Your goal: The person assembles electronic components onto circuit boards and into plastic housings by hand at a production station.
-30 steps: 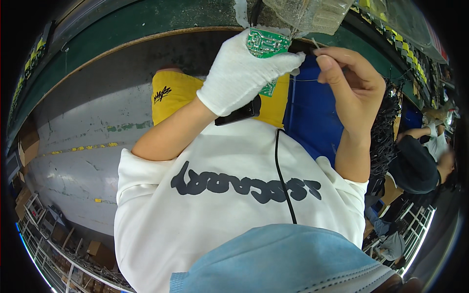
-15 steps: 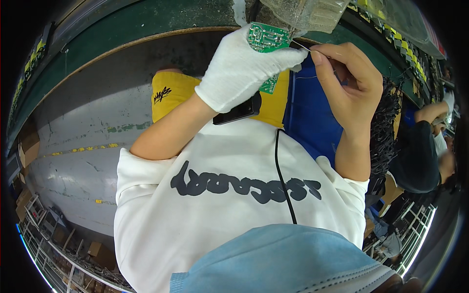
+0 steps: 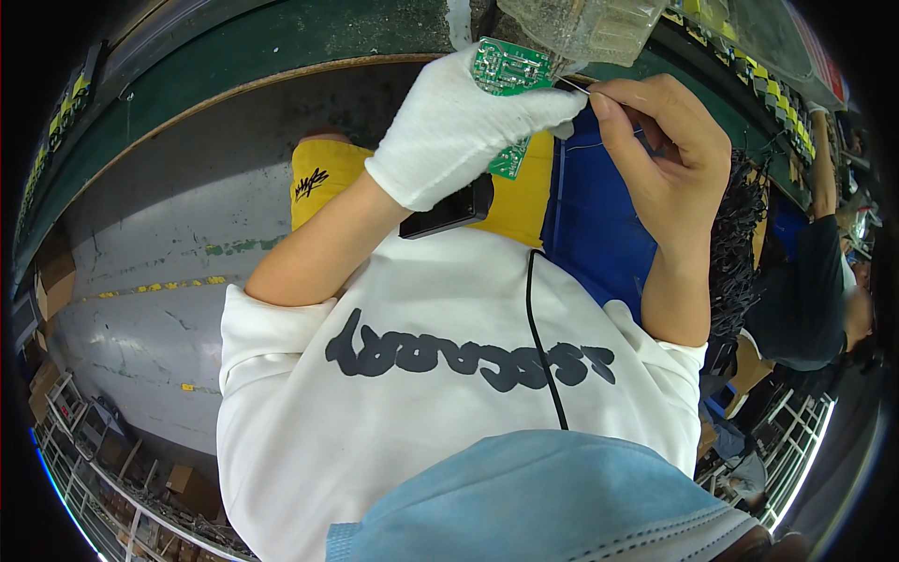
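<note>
My left hand (image 3: 438,131), in a white glove, grips a green circuit board (image 3: 510,67) by its edges, solder side showing. Part of the board comes out below the glove; the fingers hide its middle. My bare right hand (image 3: 670,140) pinches a thin silvery solder wire (image 3: 573,85) between thumb and forefinger, the other fingers curled. The wire points toward the board's right edge; whether it touches cannot be made out. A loose tail of wire hangs below the right fingers. Close above the wire is a narrow metal tip, partly hidden.
A cloudy clear plastic container (image 3: 599,26) stands on the green bench (image 3: 375,36) just beyond the board. A black device (image 3: 449,214) lies under my left wrist. A bundle of black cables (image 3: 735,253) hangs at my right. Another person (image 3: 805,300) sits farther right.
The board and my left hand have shifted slightly left; my right hand follows by a small amount with the wire still pinched. At far right, the other person's arm has moved up toward the bench.
</note>
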`<act>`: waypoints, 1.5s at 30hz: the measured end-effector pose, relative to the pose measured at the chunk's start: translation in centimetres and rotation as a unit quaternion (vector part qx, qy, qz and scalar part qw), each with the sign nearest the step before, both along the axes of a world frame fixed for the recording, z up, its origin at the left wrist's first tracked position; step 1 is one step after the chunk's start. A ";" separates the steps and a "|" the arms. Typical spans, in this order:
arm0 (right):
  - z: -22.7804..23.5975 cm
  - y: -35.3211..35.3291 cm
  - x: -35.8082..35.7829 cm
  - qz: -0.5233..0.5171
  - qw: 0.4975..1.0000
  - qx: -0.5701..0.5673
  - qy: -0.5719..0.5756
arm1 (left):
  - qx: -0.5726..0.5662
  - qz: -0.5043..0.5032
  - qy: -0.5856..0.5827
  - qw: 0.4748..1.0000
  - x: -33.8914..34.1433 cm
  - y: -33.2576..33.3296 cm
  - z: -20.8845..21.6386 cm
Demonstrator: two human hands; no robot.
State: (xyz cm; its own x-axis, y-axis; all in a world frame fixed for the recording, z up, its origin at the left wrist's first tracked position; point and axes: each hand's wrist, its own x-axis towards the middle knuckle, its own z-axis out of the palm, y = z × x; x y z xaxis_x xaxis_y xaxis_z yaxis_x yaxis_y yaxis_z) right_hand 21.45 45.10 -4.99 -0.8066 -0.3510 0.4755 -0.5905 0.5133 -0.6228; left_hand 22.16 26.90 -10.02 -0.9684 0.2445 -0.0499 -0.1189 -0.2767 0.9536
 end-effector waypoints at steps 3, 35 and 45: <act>0.1 0.1 0.0 0.000 1.000 0.010 -0.004 | -0.010 -0.008 -0.028 1.000 0.1 -0.1 0.3; -1.5 2.8 0.5 0.248 0.820 -0.433 -0.281 | -0.102 -0.037 -0.059 0.992 0.7 -1.4 -0.2; -4.5 0.8 1.4 0.365 0.811 0.012 -0.456 | -0.141 -0.167 -0.014 0.976 2.1 -13.6 4.4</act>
State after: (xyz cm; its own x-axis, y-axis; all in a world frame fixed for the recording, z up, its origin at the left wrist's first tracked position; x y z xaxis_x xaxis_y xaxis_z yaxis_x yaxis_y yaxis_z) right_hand 22.88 45.87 -9.47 -0.3917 -0.8942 -0.2168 -0.0419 0.2527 -0.9666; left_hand 24.26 13.35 -5.64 -0.8342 0.5187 -0.1871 -0.1854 0.0558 0.9811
